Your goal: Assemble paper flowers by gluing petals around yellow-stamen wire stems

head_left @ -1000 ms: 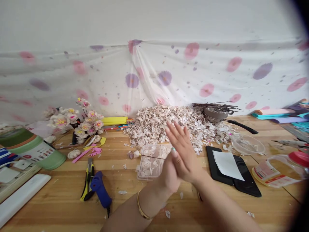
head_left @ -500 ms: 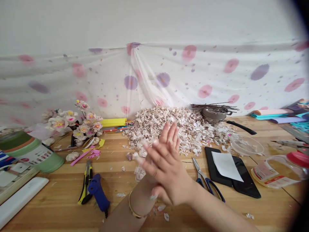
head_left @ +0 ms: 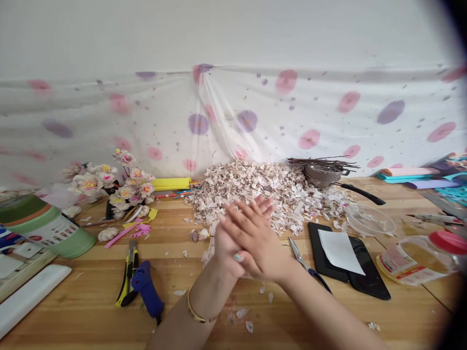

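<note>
My left hand (head_left: 226, 248), with a gold bangle at the wrist, is laid palm to palm against my right hand (head_left: 257, 240). The right lies uppermost, its fingers stretched across the left; a pale-green nail shows on a thumb. Fingertips of the left hand poke out beyond it. Whether anything lies between the palms is hidden. Behind them spreads a large heap of pale papery flakes (head_left: 248, 182). Scissors (head_left: 304, 257) lie to the right of the hands, partly covered by the right forearm. A few loose flakes (head_left: 249, 326) are scattered on the wooden table (head_left: 175, 267) beneath.
On the left are a blue glue gun (head_left: 148, 289), a yellow-black utility knife (head_left: 128, 277), handmade flowers (head_left: 127, 189) and a green tub (head_left: 69, 233). On the right are a black slab (head_left: 368, 277) bearing white paper (head_left: 341, 250), a red-lidded jar (head_left: 412, 260) and a pan (head_left: 323, 174) holding twigs.
The joined hands have drawn slightly lower and nearer, staying palm against palm. The fingers that pointed up past the right hand now sit lower. The view has shifted slightly.
</note>
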The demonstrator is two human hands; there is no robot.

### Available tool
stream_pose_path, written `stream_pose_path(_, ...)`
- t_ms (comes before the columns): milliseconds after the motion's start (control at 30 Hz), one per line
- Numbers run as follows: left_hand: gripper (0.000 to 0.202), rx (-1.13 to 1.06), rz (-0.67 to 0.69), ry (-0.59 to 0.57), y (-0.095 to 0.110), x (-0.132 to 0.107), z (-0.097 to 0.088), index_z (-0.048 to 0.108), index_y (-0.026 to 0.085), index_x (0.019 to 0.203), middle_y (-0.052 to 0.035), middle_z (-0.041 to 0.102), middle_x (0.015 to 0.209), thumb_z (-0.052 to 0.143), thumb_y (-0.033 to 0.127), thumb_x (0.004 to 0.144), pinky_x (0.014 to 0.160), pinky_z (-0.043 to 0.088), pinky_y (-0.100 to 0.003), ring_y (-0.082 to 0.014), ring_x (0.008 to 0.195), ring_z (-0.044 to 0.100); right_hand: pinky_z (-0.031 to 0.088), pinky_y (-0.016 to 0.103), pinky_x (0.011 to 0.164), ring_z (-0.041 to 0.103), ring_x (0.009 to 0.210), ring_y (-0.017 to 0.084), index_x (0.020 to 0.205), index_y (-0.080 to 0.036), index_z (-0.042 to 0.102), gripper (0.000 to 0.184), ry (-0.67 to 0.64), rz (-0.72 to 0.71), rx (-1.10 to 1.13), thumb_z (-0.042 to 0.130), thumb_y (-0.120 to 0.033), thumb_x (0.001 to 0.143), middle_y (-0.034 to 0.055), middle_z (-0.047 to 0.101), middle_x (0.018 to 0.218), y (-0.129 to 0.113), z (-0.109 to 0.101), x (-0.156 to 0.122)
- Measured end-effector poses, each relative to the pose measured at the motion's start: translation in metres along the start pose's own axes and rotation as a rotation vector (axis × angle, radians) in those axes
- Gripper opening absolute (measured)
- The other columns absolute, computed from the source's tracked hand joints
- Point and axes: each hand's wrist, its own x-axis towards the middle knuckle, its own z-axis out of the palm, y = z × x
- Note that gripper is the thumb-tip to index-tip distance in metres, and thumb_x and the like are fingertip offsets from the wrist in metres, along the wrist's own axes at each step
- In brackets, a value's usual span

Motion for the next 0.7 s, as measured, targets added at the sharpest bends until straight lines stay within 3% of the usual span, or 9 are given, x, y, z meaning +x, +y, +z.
stream_pose_path(133, 0.052, -0.264, 0.143, 0.143, 0.057, -0.011, -0.065, 0.068, 0.028, 0.114, 0.0006, 0.057, 0.143, 0.028, 0.056, 0.095, 0.115, 0.032, -0.036, -0.0182, 0.142, 0.038, 0.017, 0.054, 0.122, 0.007, 0.153, 0.025, 0.152, -0.017, 0.034, 0.055, -0.053, -0.111, 0.195, 0.035, -0.033, 0.099, 0.0119, 0.023, 0.163, -0.024, 0.024, 0.002)
stream_pose_path(200, 0.045, -0.413, 0.204, 0.227, 0.074, -0.012, -0.081, 0.07, 0.024, 0.105, -0.0037, 0.067, 0.126, 0.035, 0.05, 0.096, 0.106, 0.042, -0.034, -0.0177, 0.128, 0.053, 0.027, 0.047, 0.121, 0.022, 0.151, 0.021, 0.143, -0.02, 0.048, 0.049, -0.084, -0.108, 0.459, 0.039, -0.021, 0.095, 0.0095, 0.044, 0.153, -0.033, 0.026, 0.002)
stream_pose_path(233, 0.038, -0.441, 0.225, 0.258, 0.079, -0.011, -0.084, 0.07, 0.023, 0.102, -0.0041, 0.069, 0.117, 0.04, 0.046, 0.095, 0.102, 0.045, -0.032, -0.0172, 0.119, 0.058, 0.037, 0.044, 0.116, 0.039, 0.144, 0.019, 0.136, -0.02, 0.056, 0.045, -0.075, -0.057, 0.657, 0.039, -0.018, 0.095, 0.0095, 0.058, 0.142, -0.035, 0.025, 0.002)
stream_pose_path(300, 0.021, -0.393, 0.297, 0.28, 0.082, -0.01, -0.083, 0.072, 0.023, 0.094, -0.0023, 0.071, 0.101, 0.053, 0.031, 0.089, 0.093, 0.049, -0.028, -0.0153, 0.102, 0.063, 0.059, 0.036, 0.09, 0.073, 0.103, 0.018, 0.119, -0.02, 0.067, 0.033, -0.006, 0.128, 1.127, 0.043, -0.023, 0.096, 0.0094, 0.075, 0.112, -0.036, 0.018, 0.001)
stream_pose_path(367, 0.015, -0.224, 0.398, 0.251, 0.081, -0.013, -0.077, 0.074, 0.021, 0.081, -0.0009, 0.069, 0.084, 0.06, 0.016, 0.079, 0.084, 0.05, -0.025, -0.0136, 0.085, 0.063, 0.061, 0.029, 0.064, 0.073, 0.06, 0.013, 0.105, -0.02, 0.071, 0.023, 0.116, 0.323, 1.523, 0.052, -0.028, 0.095, 0.0066, 0.078, 0.095, -0.033, 0.008, 0.0)
stream_pose_path(400, 0.016, -0.115, 0.446, 0.223, 0.08, -0.015, -0.074, 0.074, 0.02, 0.075, -0.0007, 0.067, 0.078, 0.06, 0.012, 0.076, 0.08, 0.05, -0.024, -0.0133, 0.079, 0.062, 0.06, 0.027, 0.059, 0.07, 0.051, 0.012, 0.1, -0.02, 0.073, 0.02, 0.17, 0.385, 1.644, 0.057, -0.03, 0.093, 0.0052, 0.078, 0.092, -0.03, 0.003, 0.0)
stream_pose_path(467, 0.017, 0.104, 0.505, 0.157, 0.079, -0.023, -0.068, 0.075, 0.02, 0.071, -0.0012, 0.067, 0.072, 0.062, 0.011, 0.077, 0.075, 0.049, -0.024, -0.0138, 0.072, 0.06, 0.058, 0.026, 0.058, 0.068, 0.05, 0.01, 0.092, -0.019, 0.074, 0.016, 0.225, 0.461, 1.722, 0.065, -0.033, 0.088, 0.0035, 0.077, 0.088, -0.024, -0.007, 0.0)
stream_pose_path(533, 0.018, 0.278, 0.526, 0.112, 0.08, -0.033, -0.063, 0.078, 0.022, 0.082, -0.0014, 0.07, 0.077, 0.063, 0.015, 0.083, 0.074, 0.049, -0.025, -0.015, 0.074, 0.062, 0.056, 0.023, 0.056, 0.066, 0.049, 0.009, 0.085, -0.018, 0.075, 0.019, 0.211, 0.527, 1.675, 0.066, -0.034, 0.088, 0.0028, 0.075, 0.08, -0.02, -0.014, 0.001)
stream_pose_path(700, 0.017, 0.582, 0.349, -0.014, 0.089, -0.05, -0.053, 0.079, 0.026, 0.099, -0.0058, 0.074, 0.1, 0.067, 0.027, 0.087, 0.091, 0.05, -0.033, -0.0229, 0.099, 0.065, 0.052, 0.018, 0.045, 0.061, 0.046, 0.008, 0.074, -0.016, 0.072, 0.024, 0.166, 0.574, 1.586, 0.07, -0.038, 0.086, 0.0018, 0.072, 0.067, -0.02, -0.027, 0.002)
